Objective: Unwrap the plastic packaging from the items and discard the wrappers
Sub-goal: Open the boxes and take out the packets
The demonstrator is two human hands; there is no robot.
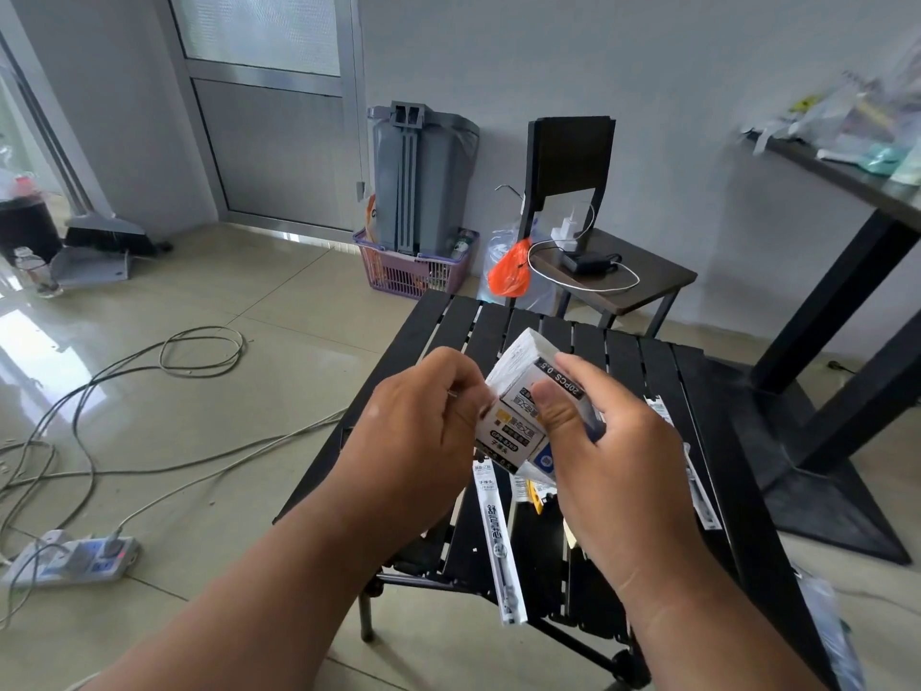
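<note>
I hold a small white box of pen refills, printed "20PCS 0.5", above a black slatted table. My right hand grips the box from the right, its thumb pressed on the printed face. My left hand has its fingers curled at the box's left edge, pinching something thin there; what it pinches is too small to make out. On the table below lies a long wrapped pen refill. Another wrapped refill lies to the right, partly hidden by my right hand.
A grey bin stands in a purple basket by the far wall. Beside it is a dark chair with a charger and an orange bag. Cables and a power strip lie on the floor at left. A black table base stands right.
</note>
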